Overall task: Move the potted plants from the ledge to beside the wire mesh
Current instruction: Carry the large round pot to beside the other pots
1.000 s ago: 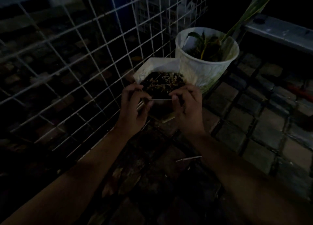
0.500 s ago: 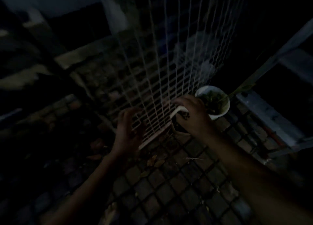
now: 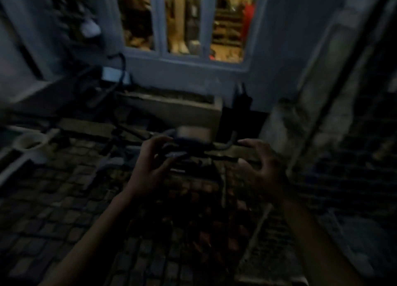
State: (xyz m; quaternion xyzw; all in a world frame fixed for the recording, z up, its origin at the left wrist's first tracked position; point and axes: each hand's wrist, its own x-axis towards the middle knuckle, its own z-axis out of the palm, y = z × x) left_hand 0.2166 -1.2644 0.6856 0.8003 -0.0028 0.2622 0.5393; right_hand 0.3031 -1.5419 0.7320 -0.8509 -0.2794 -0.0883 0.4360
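**Hands empty, next pot not picked out in the dark**

One pale pot (image 3: 32,145) is seen at far left, on or beside a light rail; whether this is the ledge cannot be told. No mesh is in view. The left hand (image 3: 153,164) and right hand (image 3: 263,167) are held out over the paving (image 3: 64,210), fingers spread and curled, nothing gripped.

Risks, as judged: the frame is dim and smeared, so a pot could be misjudged and tipped. Dark clutter (image 3: 189,145) just beyond the fingertips could be struck or snagged. A stumble is invited by uneven paving.
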